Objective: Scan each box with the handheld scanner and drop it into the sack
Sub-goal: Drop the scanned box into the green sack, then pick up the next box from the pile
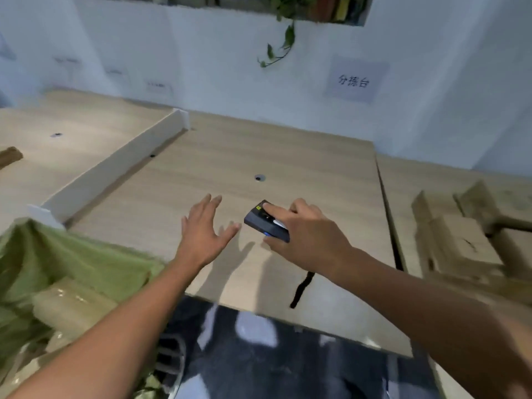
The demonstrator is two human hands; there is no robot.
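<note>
My right hand (311,231) grips a small dark handheld scanner (264,221) just above the wooden table (259,145), with a black strap (300,289) hanging below my wrist. My left hand (204,228) hovers to the scanner's left, palm down, fingers spread, holding nothing. A green sack (66,254) gapes at the lower left with a taped cardboard box (72,306) lying inside it. Several brown cardboard boxes (463,243) are piled at the right edge of the table, blurred.
A white divider board (115,171) runs diagonally across the table on the left. A white wall with a paper sign (355,80) and a hanging plant (283,38) stands behind. A narrow gap (387,214) splits the tabletop on the right.
</note>
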